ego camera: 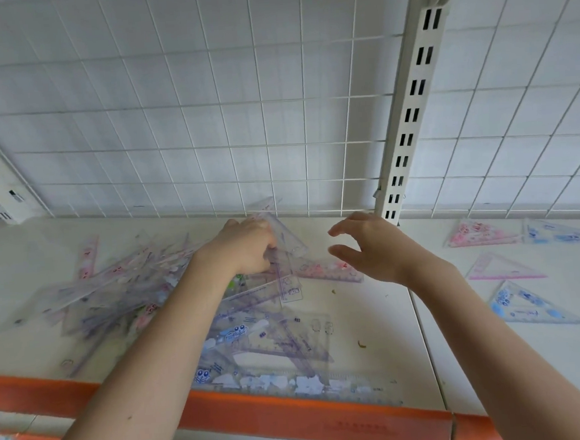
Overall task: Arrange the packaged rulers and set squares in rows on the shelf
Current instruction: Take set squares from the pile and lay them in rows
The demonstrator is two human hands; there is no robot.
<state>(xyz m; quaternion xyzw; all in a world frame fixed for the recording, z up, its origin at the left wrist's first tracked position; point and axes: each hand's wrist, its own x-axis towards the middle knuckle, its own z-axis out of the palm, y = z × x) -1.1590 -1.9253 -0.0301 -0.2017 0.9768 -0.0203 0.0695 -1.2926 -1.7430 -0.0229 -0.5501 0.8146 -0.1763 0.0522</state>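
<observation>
Gripping a clear set square (284, 235) from the pile (142, 292), the left hand (246, 248) works beside the right hand (369, 245), spread empty over the white shelf (384, 316); wire grid (239, 103) behind.

Four set squares (485, 233) lie apart on the right; the pile (122, 293) on the left is too jumbled to count; two hands (246, 247).

Two bare forearms, no sleeves, left grip (246, 247) and right grip (373, 248) without rings or watch
</observation>
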